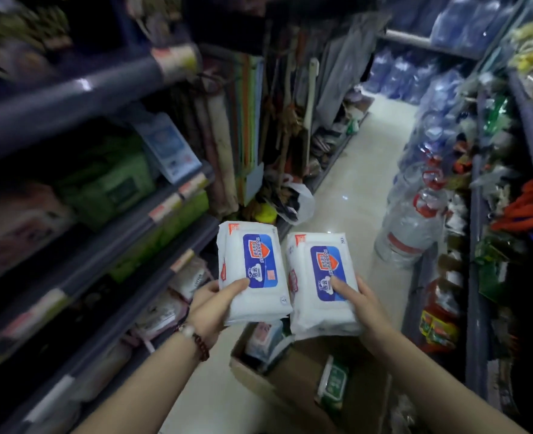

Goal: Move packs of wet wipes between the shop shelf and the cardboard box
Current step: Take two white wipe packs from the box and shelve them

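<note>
A white pack of wet wipes with a blue label (252,270) is gripped at its near end by the left hand (213,303), thumb laid across the top and fingers curled beneath. A second, matching pack (321,283) is gripped the same way by the right hand (363,311), thumb on the blue label. The two packs are held side by side, nearly touching, above the far end of the open cardboard box (258,374) on the floor. Inside the box a green-labelled pack (332,383) and what appear to be further white packs (266,339) can be seen, though they are blurred. Left of the box, the shop shelf (152,252) is stocked with green and pale packages. A beaded bracelet (196,339) is worn on the left wrist.
</note>
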Demonstrator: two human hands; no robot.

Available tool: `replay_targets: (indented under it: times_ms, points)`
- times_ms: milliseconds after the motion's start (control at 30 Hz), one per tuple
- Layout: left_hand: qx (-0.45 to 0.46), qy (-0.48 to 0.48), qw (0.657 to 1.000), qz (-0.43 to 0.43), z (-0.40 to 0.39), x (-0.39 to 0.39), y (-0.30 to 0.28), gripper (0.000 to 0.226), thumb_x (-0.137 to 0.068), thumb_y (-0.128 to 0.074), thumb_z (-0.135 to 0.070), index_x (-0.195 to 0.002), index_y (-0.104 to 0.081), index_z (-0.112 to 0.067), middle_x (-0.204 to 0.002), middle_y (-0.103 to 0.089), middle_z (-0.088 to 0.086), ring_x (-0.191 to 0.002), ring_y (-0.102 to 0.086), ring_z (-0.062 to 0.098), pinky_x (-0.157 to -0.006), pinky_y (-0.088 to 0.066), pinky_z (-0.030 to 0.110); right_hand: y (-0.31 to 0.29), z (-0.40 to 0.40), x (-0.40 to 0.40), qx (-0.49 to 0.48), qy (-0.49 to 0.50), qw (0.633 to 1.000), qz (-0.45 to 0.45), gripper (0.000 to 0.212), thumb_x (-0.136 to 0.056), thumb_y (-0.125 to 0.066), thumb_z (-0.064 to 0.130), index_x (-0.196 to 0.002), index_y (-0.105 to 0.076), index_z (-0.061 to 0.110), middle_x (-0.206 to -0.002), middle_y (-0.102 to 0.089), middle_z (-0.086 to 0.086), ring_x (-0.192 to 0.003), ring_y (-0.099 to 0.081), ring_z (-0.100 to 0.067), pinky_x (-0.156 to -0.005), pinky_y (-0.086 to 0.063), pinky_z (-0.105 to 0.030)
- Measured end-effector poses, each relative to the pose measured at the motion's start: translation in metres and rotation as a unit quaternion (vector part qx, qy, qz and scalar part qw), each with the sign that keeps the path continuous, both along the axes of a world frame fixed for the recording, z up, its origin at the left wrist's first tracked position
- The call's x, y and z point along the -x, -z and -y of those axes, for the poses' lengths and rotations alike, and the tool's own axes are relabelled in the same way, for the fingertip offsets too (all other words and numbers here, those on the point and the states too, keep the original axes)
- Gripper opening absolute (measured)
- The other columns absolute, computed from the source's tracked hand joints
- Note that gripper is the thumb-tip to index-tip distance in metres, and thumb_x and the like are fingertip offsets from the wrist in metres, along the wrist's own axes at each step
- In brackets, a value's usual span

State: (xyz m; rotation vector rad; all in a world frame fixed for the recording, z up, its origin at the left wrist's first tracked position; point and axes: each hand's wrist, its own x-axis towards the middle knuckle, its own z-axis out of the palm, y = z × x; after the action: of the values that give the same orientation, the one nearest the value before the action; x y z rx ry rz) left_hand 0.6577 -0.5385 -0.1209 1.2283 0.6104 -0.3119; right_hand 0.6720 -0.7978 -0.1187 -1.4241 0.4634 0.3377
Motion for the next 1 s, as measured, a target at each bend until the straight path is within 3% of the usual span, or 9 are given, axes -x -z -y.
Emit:
replay_targets:
  times_ms: [67, 167, 300, 400, 467, 700, 767, 933, 1000]
  points:
    - [0.019, -0.024, 0.999, 0.024, -0.010, 0.010, -0.025, 0.044, -0.071, -0.080, -0.020, -0.108, -0.065, -0.002, -0.100, -0.075, 0.013, -0.084, -0.073, 0.026, -0.068, -0.059, 0.034, -0.022, -0.016, -0.011, -0.011, -0.033, 0.999, 0.005, 0.059, -0.064, -0.080, 0.035, -0.118, -0.062, 0.020, -0.102, -0.076, -0.008, -0.091, -0.074, -0.030, -0.080, -0.059, -0.050]
    - [0.033, -0.058, 0.996, 0.061, -0.024, 0.024, -0.060, 0.054, -0.067, -0.080, -0.020, -0.114, -0.062, 0.000, -0.102, -0.074, 0.014, -0.092, -0.072, 0.030, -0.071, -0.058, 0.036, -0.052, -0.037, -0.028, -0.026, -0.091, 0.995, 0.015, 0.055, -0.069, -0.080, 0.031, -0.119, -0.061, 0.018, -0.103, -0.075, -0.010, -0.093, -0.073, -0.032, -0.084, -0.057, -0.055]
    - [0.027, -0.112, 0.989, 0.093, -0.040, 0.051, -0.099, 0.063, -0.063, -0.084, -0.024, -0.116, -0.060, 0.001, -0.104, -0.073, 0.015, -0.096, -0.070, 0.033, -0.081, -0.056, 0.043, -0.093, -0.061, -0.037, -0.054, -0.162, 0.984, 0.048, 0.038, -0.074, -0.075, 0.026, -0.110, -0.064, 0.020, -0.091, -0.077, -0.008, -0.077, -0.075, -0.024, -0.059, -0.060, -0.036]
    - [0.021, -0.174, 0.979, 0.104, -0.049, 0.080, -0.120, 0.061, -0.063, -0.078, -0.024, -0.115, -0.060, 0.002, -0.103, -0.073, 0.018, -0.097, -0.069, 0.036, -0.089, -0.051, 0.055, -0.116, -0.083, -0.038, -0.075, -0.214, 0.972, 0.059, 0.053, -0.062, -0.085, 0.032, -0.109, -0.064, 0.020, -0.096, -0.076, -0.013, -0.080, -0.074, -0.030, -0.057, -0.060, -0.036]
    - [0.023, -0.216, 0.970, 0.108, -0.058, 0.102, -0.131, 0.061, -0.064, -0.079, -0.021, -0.116, -0.059, 0.004, -0.104, -0.072, 0.019, -0.098, -0.069, 0.036, -0.086, -0.055, 0.052, -0.124, -0.102, -0.037, -0.075, -0.239, 0.966, 0.059, 0.061, -0.058, -0.082, 0.031, -0.114, -0.063, 0.015, -0.102, -0.074, -0.016, -0.088, -0.071, -0.035, -0.066, -0.060, -0.040]
    - [0.006, -0.336, 0.937, 0.101, -0.092, 0.195, -0.137, 0.067, -0.057, -0.085, -0.024, -0.114, -0.062, 0.003, -0.105, -0.073, 0.017, -0.100, -0.069, 0.033, -0.093, -0.052, 0.048, -0.137, -0.184, -0.004, -0.078, -0.364, 0.927, 0.049, 0.054, -0.061, -0.076, 0.025, -0.113, -0.065, 0.016, -0.098, -0.076, -0.016, -0.092, -0.070, -0.037, -0.086, -0.055, -0.050]
    - [0.008, -0.357, 0.930, 0.089, -0.100, 0.225, -0.133, 0.064, -0.061, -0.086, -0.023, -0.114, -0.061, 0.001, -0.105, -0.073, 0.018, -0.100, -0.069, 0.033, -0.091, -0.053, 0.048, -0.134, -0.205, 0.013, -0.079, -0.397, 0.913, 0.043, 0.058, -0.060, -0.079, 0.026, -0.115, -0.065, 0.015, -0.100, -0.075, -0.016, -0.091, -0.071, -0.036, -0.084, -0.055, -0.048]
    - [0.017, -0.398, 0.915, 0.069, -0.127, 0.292, -0.120, 0.063, -0.061, -0.084, -0.023, -0.116, -0.060, -0.003, -0.105, -0.072, 0.019, -0.099, -0.069, 0.035, -0.087, -0.054, 0.051, -0.125, -0.253, 0.064, -0.075, -0.472, 0.878, 0.028, 0.098, -0.021, -0.097, 0.046, -0.110, -0.066, 0.020, -0.100, -0.076, -0.016, -0.086, -0.074, -0.032, -0.071, -0.058, -0.039]
    - [0.019, -0.417, 0.907, 0.056, -0.140, 0.317, -0.115, 0.057, -0.065, -0.077, -0.020, -0.117, -0.059, -0.003, -0.103, -0.072, 0.020, -0.097, -0.069, 0.036, -0.087, -0.054, 0.051, -0.120, -0.270, 0.086, -0.077, -0.480, 0.874, 0.009, 0.078, -0.042, -0.092, 0.035, -0.112, -0.065, 0.018, -0.098, -0.076, -0.017, -0.088, -0.073, -0.035, -0.074, -0.058, -0.042]
